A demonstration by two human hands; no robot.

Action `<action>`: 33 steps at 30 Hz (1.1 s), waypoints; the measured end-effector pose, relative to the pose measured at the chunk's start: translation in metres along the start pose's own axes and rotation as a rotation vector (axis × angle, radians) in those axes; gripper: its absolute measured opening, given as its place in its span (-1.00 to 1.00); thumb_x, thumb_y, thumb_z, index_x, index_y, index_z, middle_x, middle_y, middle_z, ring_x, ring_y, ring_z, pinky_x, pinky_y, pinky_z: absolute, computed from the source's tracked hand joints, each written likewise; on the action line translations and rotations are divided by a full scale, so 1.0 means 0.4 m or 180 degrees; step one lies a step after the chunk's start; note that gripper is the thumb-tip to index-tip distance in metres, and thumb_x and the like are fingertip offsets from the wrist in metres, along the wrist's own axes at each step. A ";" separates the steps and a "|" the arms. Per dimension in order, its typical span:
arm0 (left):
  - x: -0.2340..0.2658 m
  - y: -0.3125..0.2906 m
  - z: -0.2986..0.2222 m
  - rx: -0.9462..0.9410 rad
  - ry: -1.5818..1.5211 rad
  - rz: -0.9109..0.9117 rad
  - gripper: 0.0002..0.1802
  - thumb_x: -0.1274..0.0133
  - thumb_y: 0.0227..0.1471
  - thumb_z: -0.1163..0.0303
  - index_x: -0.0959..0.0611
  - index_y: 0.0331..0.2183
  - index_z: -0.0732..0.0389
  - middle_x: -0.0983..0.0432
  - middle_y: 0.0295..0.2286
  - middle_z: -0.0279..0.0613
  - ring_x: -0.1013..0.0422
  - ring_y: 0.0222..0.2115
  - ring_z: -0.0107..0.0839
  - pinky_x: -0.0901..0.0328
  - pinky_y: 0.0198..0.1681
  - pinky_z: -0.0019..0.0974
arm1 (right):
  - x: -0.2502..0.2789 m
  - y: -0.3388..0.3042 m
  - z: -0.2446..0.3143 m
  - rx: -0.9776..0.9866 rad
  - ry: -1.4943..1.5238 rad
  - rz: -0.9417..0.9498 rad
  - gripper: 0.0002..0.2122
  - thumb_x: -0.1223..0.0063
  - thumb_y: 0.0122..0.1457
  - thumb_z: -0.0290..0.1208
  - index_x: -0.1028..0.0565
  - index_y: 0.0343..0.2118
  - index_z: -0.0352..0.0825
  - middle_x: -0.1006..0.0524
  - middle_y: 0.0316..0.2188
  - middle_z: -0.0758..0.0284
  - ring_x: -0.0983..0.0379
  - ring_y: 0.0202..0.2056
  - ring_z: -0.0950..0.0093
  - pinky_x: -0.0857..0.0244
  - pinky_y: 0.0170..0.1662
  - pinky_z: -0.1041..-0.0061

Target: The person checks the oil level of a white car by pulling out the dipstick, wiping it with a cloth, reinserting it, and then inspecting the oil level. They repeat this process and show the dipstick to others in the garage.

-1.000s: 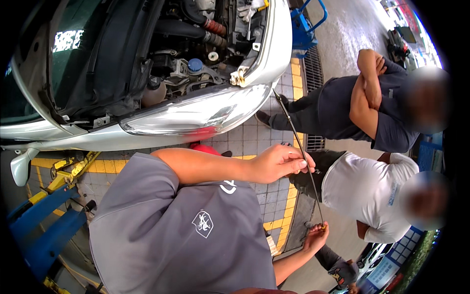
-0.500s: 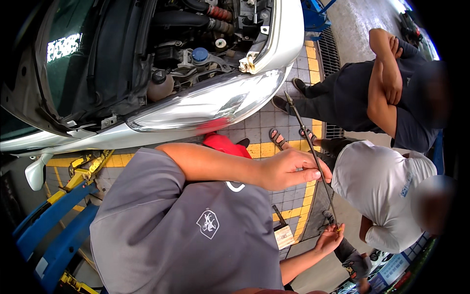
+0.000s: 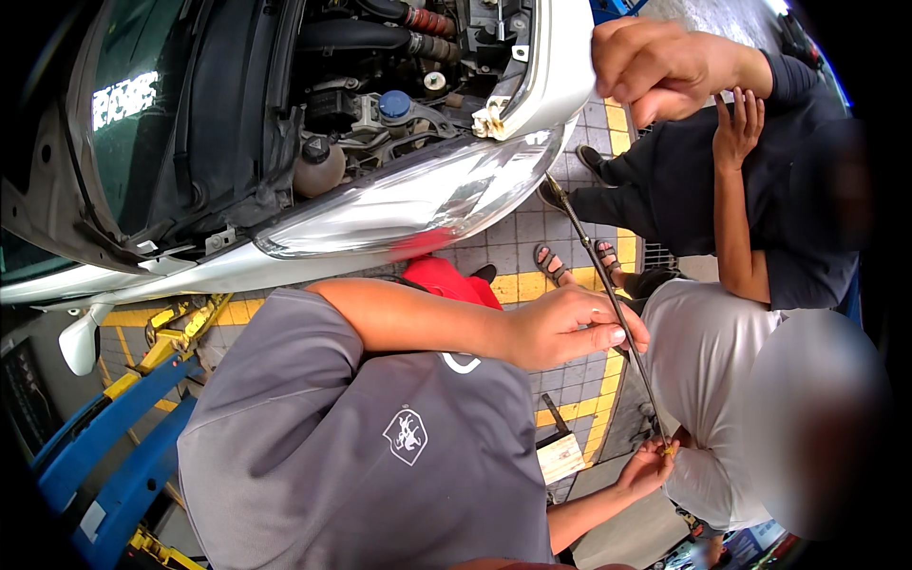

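My left hand [image 3: 576, 328] reaches across my chest, fingers and thumb closed around the middle of a long thin dark metal rod [image 3: 602, 268]. The rod slants from its pale tip beside the car's headlight [image 3: 408, 199] down to a small yellow end low on the right. At that yellow end, my right hand [image 3: 648, 465] is closed in a pinch with its fingertips. Neither hand touches the car.
A silver car [image 3: 190, 273] with its engine bay exposed fills the upper left. Blue and yellow lift arms [image 3: 119, 418] lie at lower left. A dark-clothed person's hand [image 3: 665, 66] extends near the car's corner; a person in a white shirt [image 3: 703, 342] bends close to my hands.
The dark-clothed person has unfolded their arms and stretched one hand toward the car. The person in white has leaned closer. My grip on the rod looks the same.
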State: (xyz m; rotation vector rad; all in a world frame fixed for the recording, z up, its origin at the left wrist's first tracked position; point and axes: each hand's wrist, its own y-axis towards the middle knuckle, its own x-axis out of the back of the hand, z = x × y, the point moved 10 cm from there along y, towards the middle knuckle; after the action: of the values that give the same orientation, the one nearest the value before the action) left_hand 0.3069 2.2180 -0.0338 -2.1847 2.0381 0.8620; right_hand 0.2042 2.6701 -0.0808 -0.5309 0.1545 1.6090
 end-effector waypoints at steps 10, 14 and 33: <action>-0.003 -0.012 0.008 0.0053 -0.0144 -0.0029 -0.71 0.20 0.24 0.39 -0.54 -0.14 0.32 -0.55 -0.24 -0.23 -0.43 -0.30 -0.47 -0.30 -0.14 -0.37 | -0.011 -0.057 0.002 0.0138 0.0070 -0.0079 -0.67 0.04 0.09 -0.57 -0.34 -0.05 -0.50 -0.33 -0.23 0.23 -0.26 -0.30 0.47 -0.19 -0.22 0.53; -0.006 -0.018 0.009 0.0212 -0.0216 0.0119 -0.67 0.21 0.27 0.38 -0.52 -0.09 0.38 -0.54 -0.18 -0.09 -0.46 -0.14 -0.32 -0.31 -0.02 -0.28 | -0.005 -0.071 -0.004 0.0154 0.0122 -0.0062 -0.68 0.04 0.08 -0.59 -0.35 -0.07 -0.49 -0.33 -0.22 0.23 -0.26 -0.30 0.46 -0.19 -0.22 0.51; 0.019 -0.053 -0.007 0.0154 -0.0247 0.0036 -0.63 0.22 0.28 0.31 -0.47 -0.04 0.37 -0.52 -0.16 -0.13 -0.43 -0.19 -0.42 -0.34 -0.14 -0.35 | -0.009 -0.080 0.005 0.0472 0.0199 0.0018 -0.68 0.13 0.01 -0.76 -0.38 -0.13 -0.42 -0.35 -0.24 0.32 -0.24 -0.28 0.48 -0.17 -0.22 0.51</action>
State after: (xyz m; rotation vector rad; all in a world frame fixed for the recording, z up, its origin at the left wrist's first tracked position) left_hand 0.3276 2.2129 -0.0417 -2.0833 2.0157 0.8748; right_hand 0.2349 2.6715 -0.0707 -0.4663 0.3200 1.5730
